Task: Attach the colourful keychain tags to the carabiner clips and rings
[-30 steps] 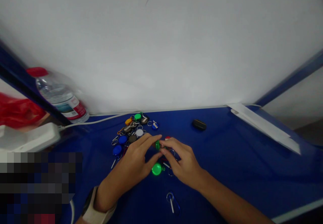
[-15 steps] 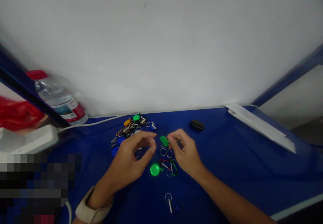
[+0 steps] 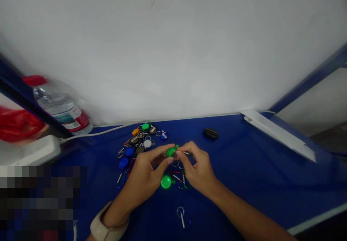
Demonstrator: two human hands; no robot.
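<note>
A green badge reel (image 3: 171, 151) is held between both hands above the table. My left hand (image 3: 146, 170) pinches the reel's round body with thumb and fingers. My right hand (image 3: 199, 168) grips its other side, and a small metal piece (image 3: 187, 153) shows between those fingers, partly hidden. Just below lies a second green badge reel (image 3: 166, 181), beside red and green carabiners (image 3: 177, 176) with split rings. Nearer the front edge is a blue carabiner (image 3: 182, 215) with a ring. Left of my left hand spreads a pile of badge reels (image 3: 129, 151) in several colours.
A black oval case (image 3: 210, 133) lies on the blue table (image 3: 244, 179), right of my hands. White papers (image 3: 282, 138) rest at the right. At the left are a water bottle (image 3: 65, 107), a white power strip (image 3: 40, 152) and its cable (image 3: 100, 133). A wall stands behind.
My left hand has come right and closed on the green reel, which my right hand held alone before. The reel has turned. The view has shifted slightly.
</note>
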